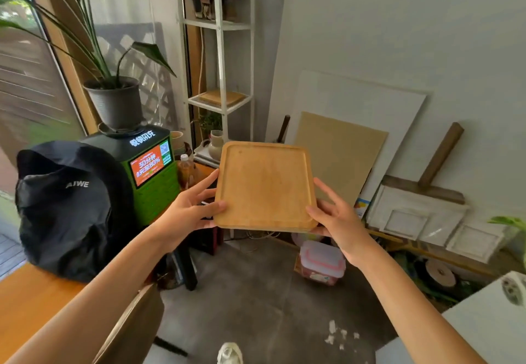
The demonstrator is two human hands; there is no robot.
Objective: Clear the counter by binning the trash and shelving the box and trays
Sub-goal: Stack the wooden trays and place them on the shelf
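At the far left a black backpack (67,210) marked AIWE sits on the orange wooden counter (25,301), and just behind it stands a green charging kiosk (148,175) with a lit orange screen, carrying a dark potted plant (115,98) on its top. Beside the kiosk a clear bottle (185,168) stands on a lower surface. The left hand (189,211) reaches forward from the lower left, thumb lying over the near left rim and fingers spread along the left edge and underside of a square wooden tray (266,185), gripping it. The tray is held in the air, tilted slightly toward the camera, with its shallow hollow face up and nothing in it, in front of a tall white metal shelf (219,59). One middle level of that shelf holds another wooden tray (222,97) lying flat; figurines show on a higher level. The right hand (337,221) grips the tray's near right corner, thumb on top of the rim, fingers partly fanned out behind and below. Under it on the grey floor sits a clear plastic box (321,262) with a pink-clipped lid. Further right, white canvases (361,101) and a tan board (340,150) lean against the wall.
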